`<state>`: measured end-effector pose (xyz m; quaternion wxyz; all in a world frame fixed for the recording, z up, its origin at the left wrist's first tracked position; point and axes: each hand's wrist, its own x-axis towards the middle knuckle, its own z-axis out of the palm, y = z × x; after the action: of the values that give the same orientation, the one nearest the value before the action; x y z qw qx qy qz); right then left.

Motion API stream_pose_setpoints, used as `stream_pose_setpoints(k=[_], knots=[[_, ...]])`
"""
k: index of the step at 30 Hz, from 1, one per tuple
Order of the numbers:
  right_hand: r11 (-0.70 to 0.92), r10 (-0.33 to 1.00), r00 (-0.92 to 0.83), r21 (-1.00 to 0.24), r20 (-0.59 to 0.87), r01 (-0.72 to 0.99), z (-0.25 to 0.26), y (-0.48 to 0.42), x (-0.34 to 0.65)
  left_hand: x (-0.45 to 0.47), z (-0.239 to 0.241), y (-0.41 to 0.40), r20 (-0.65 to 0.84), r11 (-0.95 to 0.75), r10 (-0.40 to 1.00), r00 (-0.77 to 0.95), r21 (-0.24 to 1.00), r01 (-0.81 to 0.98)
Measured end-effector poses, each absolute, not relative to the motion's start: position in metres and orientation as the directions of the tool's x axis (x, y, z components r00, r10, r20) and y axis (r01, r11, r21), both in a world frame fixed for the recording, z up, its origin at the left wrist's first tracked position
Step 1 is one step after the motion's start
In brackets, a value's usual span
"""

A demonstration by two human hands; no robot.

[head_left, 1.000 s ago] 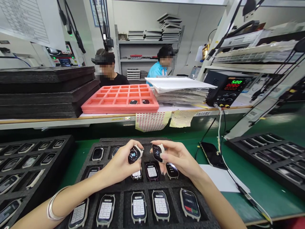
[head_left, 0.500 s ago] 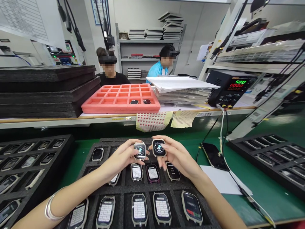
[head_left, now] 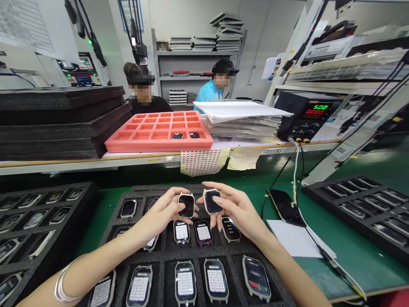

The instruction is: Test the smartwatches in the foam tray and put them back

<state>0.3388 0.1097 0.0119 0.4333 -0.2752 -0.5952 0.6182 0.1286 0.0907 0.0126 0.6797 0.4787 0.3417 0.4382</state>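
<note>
My left hand (head_left: 171,206) is closed around a smartwatch body (head_left: 186,206) without a strap, its thumb lying on the dark screen. A second smartwatch body (head_left: 211,199) is gripped in my right hand (head_left: 228,201), with the thumb on its dark screen too. Both watches are held side by side above a black foam tray (head_left: 162,273). In the tray's compartments below lie several more watches, such as one with a white grid on its screen (head_left: 181,231), a purple-cased one (head_left: 203,232) and one showing a dark list (head_left: 230,229).
More black foam trays of watches stand at left (head_left: 47,221) and right (head_left: 358,209). A phone (head_left: 286,207) and white paper (head_left: 297,239) lie to the right. On the shelf are a pink tray (head_left: 159,146), a power supply (head_left: 303,115) and stacked foam (head_left: 60,123). Two people sit beyond.
The screens of both held watches have gone from a lit clock face to dark. My hands keep their grip in nearly the same place; the view has shifted slightly.
</note>
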Motion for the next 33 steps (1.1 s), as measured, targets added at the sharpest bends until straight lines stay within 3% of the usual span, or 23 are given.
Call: stream_pose_setpoints(k=[4,15,24,33], knots=[[0.105,0.850,-0.489,-0.974,0.194,-0.203,0.0128,0.1095,0.3383,0.1291,0.0126,0.0925,-0.021,0.122,0.917,0.398,0.965,-0.230],[0.133,0.731,-0.630,-0.960,0.263,-0.247,0.0129,0.1094,0.3448,0.1235,0.0092,0.0893,0.113,-0.203,0.912,0.395,0.960,0.194],[0.104,0.720,-0.649,-0.963,0.245,-0.248,0.0123,0.1096,0.3430,0.1243,0.0119,0.0890,0.187,-0.253,0.915,0.358,0.956,0.146],[0.111,0.739,-0.615,-0.950,0.276,-0.294,0.0142,0.1092,0.3459,0.1212,0.0116,0.0874,0.158,-0.243,0.917,0.365,0.950,0.198]])
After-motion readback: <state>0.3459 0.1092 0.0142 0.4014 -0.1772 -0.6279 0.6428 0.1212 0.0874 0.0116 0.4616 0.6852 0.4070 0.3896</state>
